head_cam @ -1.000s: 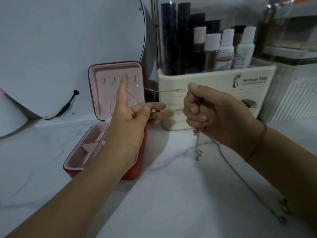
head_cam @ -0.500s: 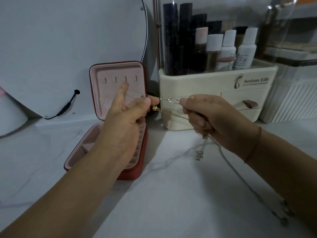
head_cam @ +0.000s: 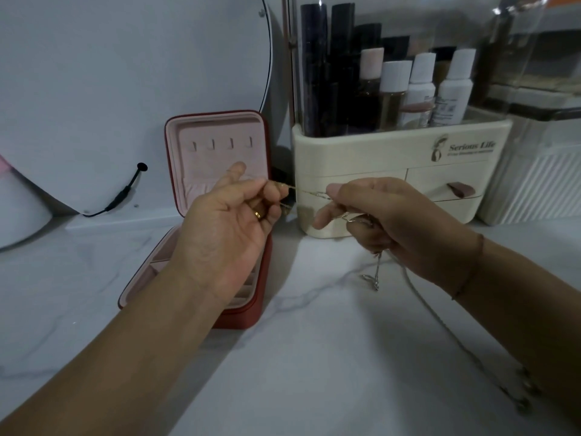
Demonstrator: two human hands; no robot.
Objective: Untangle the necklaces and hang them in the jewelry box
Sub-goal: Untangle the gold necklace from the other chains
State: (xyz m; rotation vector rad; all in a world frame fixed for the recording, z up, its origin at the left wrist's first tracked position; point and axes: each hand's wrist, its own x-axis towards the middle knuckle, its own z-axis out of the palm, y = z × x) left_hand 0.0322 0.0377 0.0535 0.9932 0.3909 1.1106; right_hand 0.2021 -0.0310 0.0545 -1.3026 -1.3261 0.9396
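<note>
Under the right wrist: silver chain [head_cam: 435, 314], fine and smooth, trailed slack over the marble counter [head_cam: 314, 372], which is white, grey-veined and polished; a small silver pendant [head_cam: 372, 276] is hung just below the right hand [head_cam: 390, 221]. Right hand: fingers curled, thumb and forefinger pinched on the gold chain [head_cam: 309, 193], more chain bunched in the palm. Left hand [head_cam: 226, 228]: thumb and curled fingers pinched on the gold chain's other end, forefinger left straight. Gold chain: hair-thin, linked, drawn nearly taut between the two hands.

Step judged: gold being parted from silver. Tension is best kept light; crossings should be eased apart sideways, never tugged, since links this fine are kinked easily; the silver bunch is best held apart in the right palm.

Behind the left hand: jewelry box [head_cam: 265, 278], red shell, pink velvety lining, lid upright; four small hooks [head_cam: 231, 143] are set above the fingertips, all bare. Beyond the right hand: cream plastic organiser [head_cam: 377, 155], rounded, glossy, with capped bottles [head_cam: 423, 86] stood inside.
</note>
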